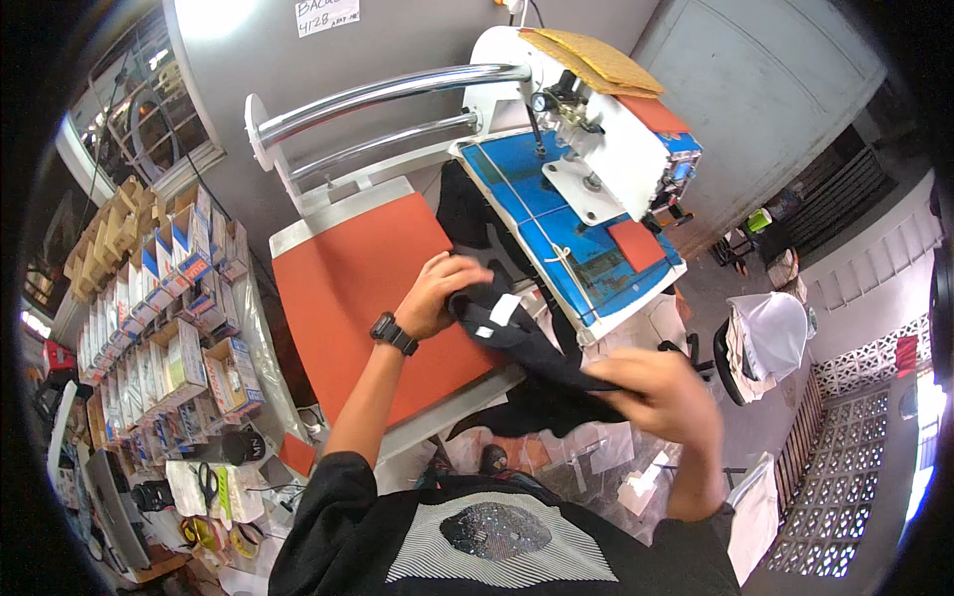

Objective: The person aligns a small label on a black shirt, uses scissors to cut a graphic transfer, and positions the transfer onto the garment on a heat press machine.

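Observation:
A black cloth garment (540, 350) with a white label is stretched between my hands, over the near right corner of a heat press's orange-red pad (373, 298). My left hand (440, 294), with a black watch at the wrist, is at the garment's left end; whether its fingers grip the cloth cannot be told. My right hand (656, 391), blurred, pinches the garment's right edge. Part of the black cloth hangs below the pad's near edge. More black cloth lies under the heat press's blue upper plate (566, 231), to the right of the pad.
Cardboard parts boxes (171, 350) fill a table at left. Scissors (207, 484) and tape rolls lie nearer on it. The press's chrome rail (395, 97) runs along the wall. A chair (734, 357) with pale cloth stands at right. Paper scraps lie on the floor.

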`<action>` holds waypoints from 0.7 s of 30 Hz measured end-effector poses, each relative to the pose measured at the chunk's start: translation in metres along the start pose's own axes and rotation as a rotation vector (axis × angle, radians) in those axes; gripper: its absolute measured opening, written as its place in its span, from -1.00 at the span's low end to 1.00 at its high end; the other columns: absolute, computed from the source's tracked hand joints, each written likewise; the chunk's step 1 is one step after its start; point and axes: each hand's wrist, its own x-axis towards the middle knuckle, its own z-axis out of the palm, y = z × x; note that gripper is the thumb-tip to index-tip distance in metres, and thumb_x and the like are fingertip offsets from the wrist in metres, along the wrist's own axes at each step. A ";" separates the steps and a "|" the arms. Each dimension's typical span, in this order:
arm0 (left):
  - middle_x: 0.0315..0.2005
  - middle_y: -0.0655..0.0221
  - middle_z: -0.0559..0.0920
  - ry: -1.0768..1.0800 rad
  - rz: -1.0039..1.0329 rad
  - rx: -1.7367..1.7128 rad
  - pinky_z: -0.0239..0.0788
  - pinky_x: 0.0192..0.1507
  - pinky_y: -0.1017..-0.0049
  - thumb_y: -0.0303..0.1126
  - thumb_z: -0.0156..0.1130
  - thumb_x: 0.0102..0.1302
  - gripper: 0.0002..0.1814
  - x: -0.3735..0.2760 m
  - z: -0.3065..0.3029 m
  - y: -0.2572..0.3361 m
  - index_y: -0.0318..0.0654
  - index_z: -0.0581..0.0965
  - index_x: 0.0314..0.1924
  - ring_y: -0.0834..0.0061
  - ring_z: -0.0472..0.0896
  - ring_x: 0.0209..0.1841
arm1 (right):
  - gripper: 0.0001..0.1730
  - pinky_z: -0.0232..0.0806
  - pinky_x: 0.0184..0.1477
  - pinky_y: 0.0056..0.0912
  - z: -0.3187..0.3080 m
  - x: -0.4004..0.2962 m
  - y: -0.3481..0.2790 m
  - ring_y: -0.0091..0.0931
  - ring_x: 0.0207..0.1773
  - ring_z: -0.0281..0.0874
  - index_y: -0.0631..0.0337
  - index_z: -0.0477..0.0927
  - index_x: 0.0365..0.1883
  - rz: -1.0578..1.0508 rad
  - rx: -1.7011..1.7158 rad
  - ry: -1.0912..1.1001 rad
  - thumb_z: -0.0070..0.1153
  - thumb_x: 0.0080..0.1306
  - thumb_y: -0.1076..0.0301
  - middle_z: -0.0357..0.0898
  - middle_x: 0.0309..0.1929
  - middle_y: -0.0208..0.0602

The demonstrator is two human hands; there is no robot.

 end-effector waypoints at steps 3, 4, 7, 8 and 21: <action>-0.28 0.37 0.71 0.134 -0.082 -0.165 0.42 0.04 0.38 -0.60 0.38 0.05 -0.75 0.000 0.017 0.032 -0.23 0.66 -0.22 0.36 0.66 -0.12 | -0.66 0.33 -0.31 -0.32 -0.060 -0.053 -0.007 -0.33 -0.37 0.54 0.24 0.69 -0.16 0.079 -0.084 0.242 0.32 0.04 0.59 0.53 -0.45 -0.19; -0.35 0.35 0.71 0.224 -0.168 -0.262 0.50 -0.14 0.47 -0.58 0.38 0.10 -0.84 -0.007 0.012 0.057 -0.26 0.66 -0.27 0.42 0.68 -0.27 | -0.70 0.29 -0.33 -0.37 -0.070 -0.068 -0.002 -0.36 -0.38 0.52 0.26 0.71 -0.21 0.126 -0.174 0.393 0.33 0.01 0.59 0.52 -0.49 -0.21; -0.53 0.30 0.64 0.450 -0.190 -0.122 0.38 -0.47 0.56 -0.50 0.35 0.24 -0.94 -0.033 0.003 0.122 -0.34 0.65 -0.35 0.55 0.59 -0.51 | -0.82 0.23 -0.35 -0.37 -0.102 -0.119 0.017 -0.39 -0.44 0.42 0.27 0.72 -0.36 0.286 -0.161 0.463 0.36 0.01 0.49 0.46 -0.53 -0.29; -0.58 0.30 0.62 0.458 -0.194 -0.053 0.34 -0.49 0.56 -0.46 0.35 0.28 -0.88 -0.037 -0.008 0.147 -0.36 0.65 -0.37 0.56 0.57 -0.54 | -0.82 0.22 -0.35 -0.37 -0.111 -0.132 0.023 -0.41 -0.45 0.41 0.28 0.72 -0.38 0.253 -0.198 0.455 0.37 0.01 0.47 0.45 -0.53 -0.30; -0.59 0.26 0.46 0.617 -0.365 0.777 0.25 -0.38 0.44 -0.28 0.37 0.26 -0.72 -0.125 -0.117 0.284 -0.38 0.56 -0.35 0.39 0.42 -0.53 | -0.70 0.24 -0.26 -0.41 -0.117 -0.156 0.095 -0.48 -0.34 0.38 0.39 0.63 -0.35 -0.013 0.009 0.390 0.40 0.09 0.34 0.39 -0.47 -0.35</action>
